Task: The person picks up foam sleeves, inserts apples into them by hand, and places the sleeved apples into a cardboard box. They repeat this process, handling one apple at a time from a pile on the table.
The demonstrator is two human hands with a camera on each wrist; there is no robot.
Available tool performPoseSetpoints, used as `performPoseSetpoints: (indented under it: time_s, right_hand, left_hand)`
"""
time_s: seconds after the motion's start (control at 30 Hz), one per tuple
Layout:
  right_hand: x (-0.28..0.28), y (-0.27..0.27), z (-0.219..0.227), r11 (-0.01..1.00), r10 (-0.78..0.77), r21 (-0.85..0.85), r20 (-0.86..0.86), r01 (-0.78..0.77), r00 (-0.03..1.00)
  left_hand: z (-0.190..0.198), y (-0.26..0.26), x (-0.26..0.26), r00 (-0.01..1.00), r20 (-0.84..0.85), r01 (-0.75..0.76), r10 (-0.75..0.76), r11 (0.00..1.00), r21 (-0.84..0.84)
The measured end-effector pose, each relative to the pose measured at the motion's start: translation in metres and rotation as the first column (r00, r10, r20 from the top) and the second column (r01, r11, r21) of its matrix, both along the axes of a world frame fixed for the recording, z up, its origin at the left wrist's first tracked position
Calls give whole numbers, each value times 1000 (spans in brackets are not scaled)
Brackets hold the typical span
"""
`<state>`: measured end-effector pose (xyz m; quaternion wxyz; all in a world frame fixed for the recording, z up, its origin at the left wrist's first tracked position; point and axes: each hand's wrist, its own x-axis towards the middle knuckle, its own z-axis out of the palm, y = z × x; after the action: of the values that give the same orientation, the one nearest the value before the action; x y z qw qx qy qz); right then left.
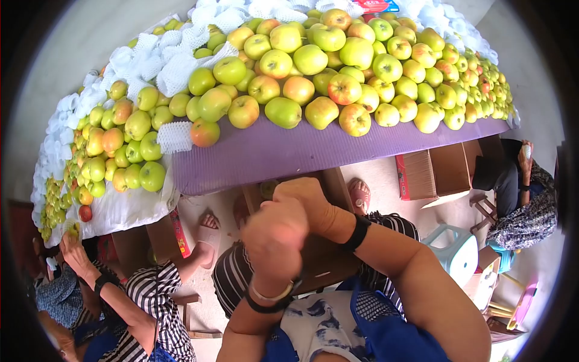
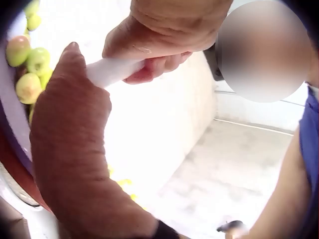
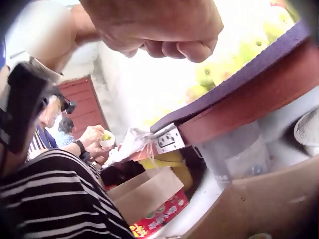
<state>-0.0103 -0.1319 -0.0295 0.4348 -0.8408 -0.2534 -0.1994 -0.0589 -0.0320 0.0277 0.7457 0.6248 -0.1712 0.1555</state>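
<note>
A soft white piece, like a foam fruit net (image 2: pixel 110 71), stretches between my two hands in the left wrist view. My left hand (image 1: pixel 274 238), blurred in the head view, has its fingers curled round one end. At the other end my right hand (image 1: pixel 307 202) grips it, its fingers curled in the right wrist view (image 3: pixel 164 30). Both hands are close together above an open cardboard box (image 1: pixel 338 190) at my lap. Green and red apples (image 1: pixel 283 111) are heaped on the purple-covered table (image 1: pixel 241 151) just ahead. In the head view the hands hide the white piece.
White foam nets (image 1: pixel 181 69) lie among and behind the apples. A person at left holds an apple (image 1: pixel 72 230) by the table edge. Another person (image 1: pixel 522 199) sits at right, near an open carton (image 1: pixel 434 172) and a pale blue stool (image 1: pixel 455 250).
</note>
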Motion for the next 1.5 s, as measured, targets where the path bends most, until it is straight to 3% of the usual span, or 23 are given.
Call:
performPoseSetpoints:
  time_s: [0.07, 0.1, 0.17, 0.23, 0.3, 0.4, 0.5, 0.6, 0.7, 0.73, 0.8, 0.93, 1.03, 1.13, 1.23, 1.33, 1.43, 1.47, 1.5]
  right_hand:
    - [6, -8, 10, 1000, -16, -14, 191, 19, 982]
    - [4, -10, 14, 999, 13, -42, 171, -6, 985]
    - [-3, -13, 17, 993, 70, -98, 125, -58, 990]
    - [-16, 0, 5, 992, 123, 24, 4, -123, 992]
    - [-28, 16, 5, 967, 162, 211, -76, -143, 984]
    - [-20, 7, 17, 986, 153, 69, -21, -152, 988]
    - [-15, 3, 7, 995, 102, 16, -15, -101, 995]
    - [-10, -2, -7, 1000, -1, -12, -176, -1, 984]
    - [3, -13, -13, 980, -91, 152, -252, 132, 964]
    - [7, -17, -5, 971, -104, 177, -282, 158, 954]
    - [8, -30, 13, 987, -104, 87, -312, 137, 945]
    - [10, -39, 10, 983, -169, -106, -199, 150, 965]
    - [11, -43, 12, 996, -91, -37, -191, 85, 977]
    - [11, -45, 13, 984, -120, -148, -143, 99, 982]
    - [10, -45, 27, 995, -27, -101, -210, 6, 977]
    - [9, -50, 47, 988, 22, 149, -330, 29, 944]
    - [19, -57, 38, 977, -194, 55, -180, 206, 965]
    - [26, -56, 35, 963, -262, -56, -1, 262, 965]
    - [30, -53, 32, 960, -266, -79, 40, 269, 963]
  left_hand:
    - [30, -15, -1, 966, 204, 141, -158, 986, 93]
    - [37, -5, 1, 891, 114, 416, -439, 891, 180]
    - [45, -3, 2, 875, 159, 444, -456, 890, 108]
    - [43, 11, 11, 919, 71, 394, -389, 889, -234]
    - [41, 23, 17, 938, -46, 268, -345, 801, -536]
    - [45, 24, 15, 924, 31, 344, -380, 796, -499]
    - [30, 30, 23, 871, -45, 376, -490, 721, -583]
    - [4, 27, 51, 842, -51, 390, -538, 670, -631]
    - [26, 15, 47, 904, -279, 36, -323, 710, -703]
    - [12, 28, 54, 889, -126, 258, -441, 707, -659]
    - [0, 40, 55, 902, -230, 276, -366, 897, -344]
    - [-8, 44, 51, 905, -319, 201, -281, 944, -262]
    - [-6, 47, 54, 869, -400, 188, -292, 942, -279]
    - [-5, 45, 54, 824, -496, 180, -273, 957, -228]
    - [-15, 50, 52, 857, -489, 91, -161, 983, -162]
    - [-17, 52, 55, 895, -446, -97, 16, 982, -159]
    - [-14, 54, 55, 891, -434, -243, 131, 947, -212]
    - [-13, 54, 55, 887, -436, -276, 152, 932, -236]
    - [-12, 55, 55, 882, -438, -309, 174, 915, -259]
